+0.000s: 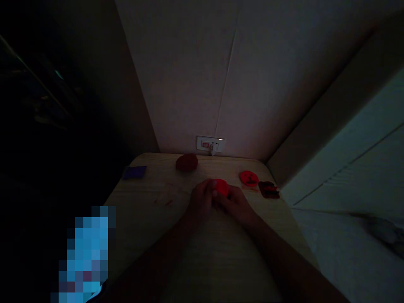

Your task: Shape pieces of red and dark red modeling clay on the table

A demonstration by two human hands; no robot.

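Note:
Both hands meet above the wooden table (pixel 202 252), around a bright red round piece (pixel 221 187) that looks like a smooth disc or a small cup; the dim light hides its exact kind. The fingers of my left hand (pixel 202 195) press on its left side. From the right, my right hand (pixel 235 203) grips it, with the thumb in front. Fingers cover the lower part of the piece. Farther right lies a flat red disc (pixel 249 179) with dark, face-like marks. Beside that disc is a dark brownish-red piece (pixel 269 190) with bright red strips on it.
A dark red lump (pixel 187 163) sits near the table's back edge. At the left corner lies a purple packet-like item (pixel 134 172). Reddish smears (pixel 169 203) mark the tabletop. A wall socket (pixel 211 144) with a plug is behind the table, and a pale panel (pixel 344 168) stands right.

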